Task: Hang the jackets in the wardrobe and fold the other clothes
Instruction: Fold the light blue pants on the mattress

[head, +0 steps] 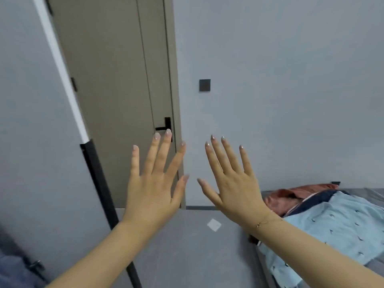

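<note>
While both arms are raised in front of the head camera, I log the left hand (152,183) with its back toward me, fingers straight and spread, holding nothing. I log the right hand (234,181) the same way: fingers straight and fanned, nothing in its grasp, a thin bracelet (265,222) at the wrist. Thumb tips point at each other across a small gap; the hands do not touch.

Clothes lie on the bed (374,193) at the lower right. A light blue shirt (336,223) with small dark marks is spread across the near edge of the bed, partly hidden by my right forearm. A dark blue garment (311,201) shows as a band along the shirt's far side, and a reddish garment (291,196) is bunched beyond that, toward the bed's far corner by the wall. I cannot tell which of these is a jacket.

Behind the left hand stands a beige door (108,80) with a black handle (164,125). A dark square switch (204,85) sits on the grey wall to its right. A small white square (214,224) lies on the grey floor between the wrists.
</note>
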The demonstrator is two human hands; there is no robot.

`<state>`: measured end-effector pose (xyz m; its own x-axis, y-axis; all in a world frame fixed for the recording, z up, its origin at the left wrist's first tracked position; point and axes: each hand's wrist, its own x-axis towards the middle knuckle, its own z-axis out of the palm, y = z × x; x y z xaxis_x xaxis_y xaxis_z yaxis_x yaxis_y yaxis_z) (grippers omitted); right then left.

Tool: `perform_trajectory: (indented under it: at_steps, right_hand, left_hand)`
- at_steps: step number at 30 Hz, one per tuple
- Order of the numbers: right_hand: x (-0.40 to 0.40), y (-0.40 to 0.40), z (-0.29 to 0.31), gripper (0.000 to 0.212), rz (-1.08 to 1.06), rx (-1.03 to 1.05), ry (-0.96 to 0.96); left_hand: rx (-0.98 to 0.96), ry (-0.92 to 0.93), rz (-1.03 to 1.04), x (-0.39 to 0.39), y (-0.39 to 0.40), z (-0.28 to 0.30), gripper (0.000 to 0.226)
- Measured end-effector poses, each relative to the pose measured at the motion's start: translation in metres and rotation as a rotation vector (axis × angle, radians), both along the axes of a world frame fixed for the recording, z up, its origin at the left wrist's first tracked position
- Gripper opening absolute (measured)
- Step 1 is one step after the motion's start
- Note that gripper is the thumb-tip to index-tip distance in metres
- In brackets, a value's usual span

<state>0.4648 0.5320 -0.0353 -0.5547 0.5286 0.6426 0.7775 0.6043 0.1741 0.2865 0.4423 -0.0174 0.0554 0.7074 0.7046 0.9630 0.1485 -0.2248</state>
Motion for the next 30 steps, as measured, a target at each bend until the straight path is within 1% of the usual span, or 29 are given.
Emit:
perform_trajectory:
  at_steps: [4,8,13,17,22,24,28,30]
  right_hand:
    - [0.111,0.034,-0.036,0.072,-0.158,-0.085,0.017]
    - [0.205,0.058,-0.072,0.071,-0.291,-0.175,0.046]
    - [0.291,0.086,-0.117,0.067,-0.458,-0.28,0.052]
    - [0.344,0.123,-0.156,0.066,-0.593,-0.388,0.045]
    - [0.393,0.206,-0.221,0.065,-0.726,-0.561,0.042]
    - [0.41,0.251,-0.255,0.065,-0.766,-0.649,0.021]
    - [0.438,0.336,-0.328,0.065,-0.875,-0.823,0.058]
    - [0.449,0.372,-0.37,0.064,-0.905,-0.88,0.074]
  left_hand:
    - [-0.092,-0.055,-0.111,0.091,0.06,-0.032,0.065]
    - [-0.218,-0.081,-0.247,0.169,0.112,-0.065,0.064]
    - [-0.339,-0.083,-0.409,0.251,0.185,-0.101,0.064]
    - [-0.433,-0.111,-0.523,0.306,0.254,-0.143,0.063]
    - [-0.57,-0.118,-0.642,0.361,0.373,-0.224,0.063]
    - [-0.67,-0.12,-0.657,0.382,0.428,-0.264,0.063]
    - [-0.894,-0.119,-0.652,0.422,0.525,-0.35,0.061]
    - [-0.962,-0.105,-0.689,0.44,0.567,-0.396,0.063]
